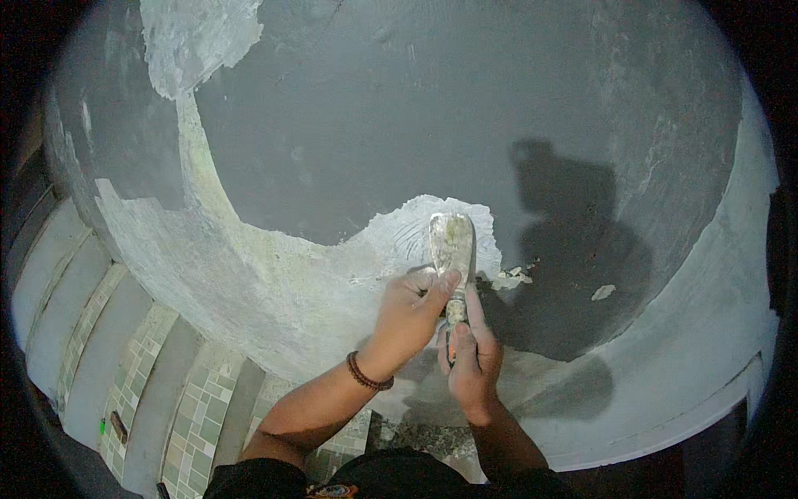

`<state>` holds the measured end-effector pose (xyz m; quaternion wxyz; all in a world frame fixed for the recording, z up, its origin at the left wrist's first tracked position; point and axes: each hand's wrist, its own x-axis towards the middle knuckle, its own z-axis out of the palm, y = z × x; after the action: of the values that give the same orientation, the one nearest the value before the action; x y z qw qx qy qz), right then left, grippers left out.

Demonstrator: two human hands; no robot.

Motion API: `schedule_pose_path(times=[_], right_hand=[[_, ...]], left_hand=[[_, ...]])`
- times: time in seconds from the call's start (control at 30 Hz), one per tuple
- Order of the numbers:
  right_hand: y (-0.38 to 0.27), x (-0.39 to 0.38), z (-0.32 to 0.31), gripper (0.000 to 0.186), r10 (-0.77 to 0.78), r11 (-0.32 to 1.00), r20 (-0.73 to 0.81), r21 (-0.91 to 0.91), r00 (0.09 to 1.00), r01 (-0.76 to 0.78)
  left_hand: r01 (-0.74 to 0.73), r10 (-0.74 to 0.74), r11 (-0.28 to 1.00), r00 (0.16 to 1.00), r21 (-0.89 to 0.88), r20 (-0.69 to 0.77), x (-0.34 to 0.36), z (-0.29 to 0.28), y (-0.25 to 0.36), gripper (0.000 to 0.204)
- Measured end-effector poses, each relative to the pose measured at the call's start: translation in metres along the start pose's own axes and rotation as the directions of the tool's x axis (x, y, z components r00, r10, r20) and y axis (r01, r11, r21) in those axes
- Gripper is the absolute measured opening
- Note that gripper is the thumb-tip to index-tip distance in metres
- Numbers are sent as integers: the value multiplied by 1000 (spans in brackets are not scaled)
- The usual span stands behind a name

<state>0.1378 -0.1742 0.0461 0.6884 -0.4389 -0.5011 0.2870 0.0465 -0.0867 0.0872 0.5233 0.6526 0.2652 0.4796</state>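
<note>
A putty knife [451,239] points away from me, its wide blade smeared with whitish residue and lying over a pale, exposed patch [397,235] of the grey wall [399,125]. My right hand [475,366] is wrapped round the handle, where a little orange shows. With its thumb on the neck of the blade, my left hand [407,312] grips the tool from the left; its other fingers are partly hidden. Loose flakes of coating [514,279] cling or lie just right of the blade. Whether the blade touches the wall I cannot tell.
Tiled stair steps [195,412] run along the lower left, with a small brown object [119,427] on one. A pale rim [640,449] curves along the lower right. My shadow [573,241] falls on the wall, near a separate pale flake [603,292].
</note>
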Motion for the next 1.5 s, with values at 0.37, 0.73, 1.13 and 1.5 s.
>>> schedule_pose_path(times=[0.37, 0.73, 1.13, 1.5], right_hand=[[11, 1, 16, 52, -101, 995, -29, -8, 994, 101], [14, 2, 21, 52, -68, 991, -42, 110, 997, 72], [19, -4, 15, 50, -46, 989, -58, 141, 997, 54], [42, -50, -32, 51, -49, 989, -74, -141, 996, 38]], left_hand=[[16, -14, 998, 999, 68, -37, 3, -10, 2, 42], [-13, 14, 999, 1000, 48, -27, 3, -11, 9, 40], [122, -116, 992, 979, -30, 168, 4, -21, -4, 38], [-586, -733, 193, 447, 787, 512, -36, -113, -158, 46]])
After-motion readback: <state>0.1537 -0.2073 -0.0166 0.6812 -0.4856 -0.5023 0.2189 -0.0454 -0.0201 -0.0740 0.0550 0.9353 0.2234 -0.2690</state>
